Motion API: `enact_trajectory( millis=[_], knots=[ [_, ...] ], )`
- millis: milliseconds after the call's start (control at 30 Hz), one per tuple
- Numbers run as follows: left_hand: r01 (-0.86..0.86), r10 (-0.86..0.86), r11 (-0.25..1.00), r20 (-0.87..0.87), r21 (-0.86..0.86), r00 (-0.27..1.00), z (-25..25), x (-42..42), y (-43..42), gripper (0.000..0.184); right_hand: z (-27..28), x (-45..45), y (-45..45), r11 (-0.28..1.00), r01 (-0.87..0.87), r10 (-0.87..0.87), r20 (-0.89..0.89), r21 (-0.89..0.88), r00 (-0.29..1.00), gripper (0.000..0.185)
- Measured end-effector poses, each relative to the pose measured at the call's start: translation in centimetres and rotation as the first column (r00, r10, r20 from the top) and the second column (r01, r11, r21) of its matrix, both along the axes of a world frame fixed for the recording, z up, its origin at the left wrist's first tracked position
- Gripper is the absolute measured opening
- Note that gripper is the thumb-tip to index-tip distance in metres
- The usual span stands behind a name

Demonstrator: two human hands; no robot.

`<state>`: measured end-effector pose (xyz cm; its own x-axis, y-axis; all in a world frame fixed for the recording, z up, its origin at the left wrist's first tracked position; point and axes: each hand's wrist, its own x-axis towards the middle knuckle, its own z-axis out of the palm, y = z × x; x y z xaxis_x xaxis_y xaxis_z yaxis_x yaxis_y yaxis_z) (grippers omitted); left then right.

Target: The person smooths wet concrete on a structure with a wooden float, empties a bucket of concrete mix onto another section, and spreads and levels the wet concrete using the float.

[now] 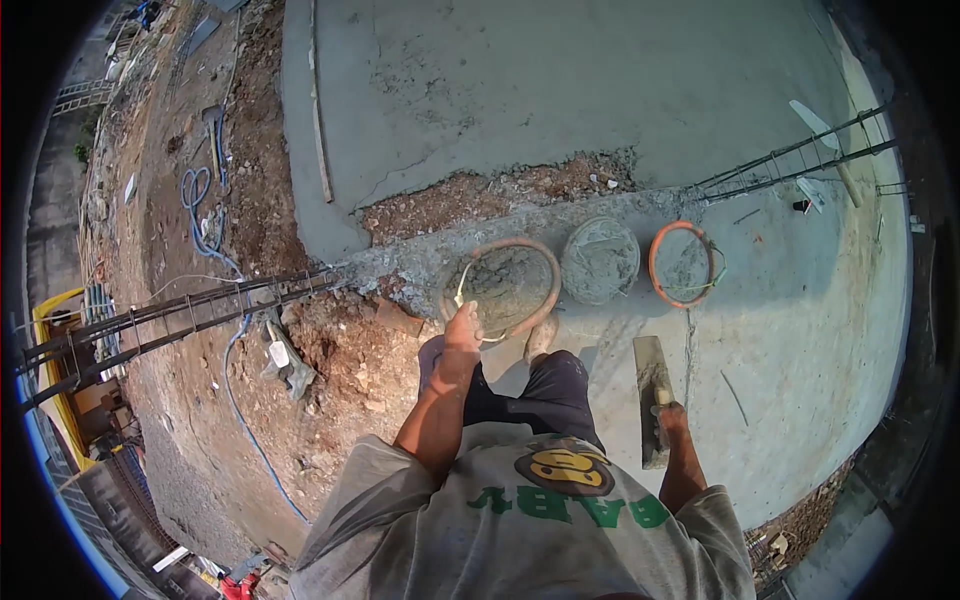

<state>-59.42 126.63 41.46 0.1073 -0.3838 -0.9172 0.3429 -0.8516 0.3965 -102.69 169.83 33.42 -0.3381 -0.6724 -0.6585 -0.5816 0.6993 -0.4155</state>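
My left hand is closed around the pale handle of an orange-rimmed bucket in front of my legs. Grey, lumpy wet mortar lies inside that bucket. On the other side, my right hand grips a long, flat plastering trowel with mortar smeared on its blade. It is held out to the right of my legs, over the smooth concrete. Just beyond my feet stand a grey mortar-caked bucket and a smaller orange-rimmed bucket, both with grey mortar in them.
Steel rebar cages stick out at the left and right. Ahead spreads a grey concrete slab with a ragged edge. A blue hose winds over rubble at the left. A long-handled tool lies at the far right.
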Motion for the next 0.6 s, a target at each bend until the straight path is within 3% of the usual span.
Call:
enact_trajectory(
  millis=[33,67,100,233,267,300,367,467,500,600],
  knots=[
    [0.009,-0.009,1.000,-0.027,0.003,1.000,0.3,-0.7,-1.6,0.023,3.8,1.4,-4.2,0.921,0.366,-0.378,0.079,0.137,0.922,0.009],
    [0.023,-0.022,1.000,-0.052,0.010,0.998,1.5,-1.4,-3.2,0.023,8.0,3.5,-9.3,0.780,0.584,-0.612,0.082,0.225,0.786,0.009],
    [0.040,-0.039,0.999,-0.073,0.015,0.997,2.2,-1.8,-4.7,0.023,10.8,5.2,-12.6,0.713,0.661,-0.691,0.071,0.236,0.720,0.009],
    [0.023,-0.019,0.995,-0.037,0.100,0.999,-0.9,-1.5,-10.4,0.020,18.0,11.4,-20.7,0.521,0.841,-0.853,0.047,0.149,0.520,0.014],
    [0.014,-0.010,0.995,-0.042,0.097,0.999,-1.7,-1.3,-11.8,0.020,17.7,11.9,-20.4,0.527,0.830,-0.849,0.069,0.185,0.524,0.017],
    [-0.001,0.005,0.994,-0.041,0.107,0.999,-2.5,-0.7,-12.3,0.020,15.7,12.2,-17.7,0.592,0.799,-0.805,0.124,0.106,0.580,0.018],
    [-0.099,0.098,0.992,0.022,0.075,0.995,-2.2,-0.2,-14.5,0.017,19.4,15.4,-22.2,0.501,0.831,-0.859,0.018,0.241,0.512,0.021],
    [-0.094,0.085,0.986,0.072,0.140,0.994,-3.8,2.3,-18.7,0.016,20.2,18.4,-24.5,0.464,0.839,-0.871,-0.029,0.284,0.491,0.022],
    [-0.103,0.101,0.991,0.033,0.089,0.994,-4.4,3.2,-19.4,0.018,19.4,18.7,-23.9,0.476,0.839,-0.870,0.005,0.263,0.493,0.022],
    [-0.033,0.004,0.993,0.250,0.109,0.968,-6.0,4.3,-21.9,0.022,16.4,18.7,-22.7,0.531,0.816,-0.847,0.098,0.229,0.523,0.022]
  ],
)
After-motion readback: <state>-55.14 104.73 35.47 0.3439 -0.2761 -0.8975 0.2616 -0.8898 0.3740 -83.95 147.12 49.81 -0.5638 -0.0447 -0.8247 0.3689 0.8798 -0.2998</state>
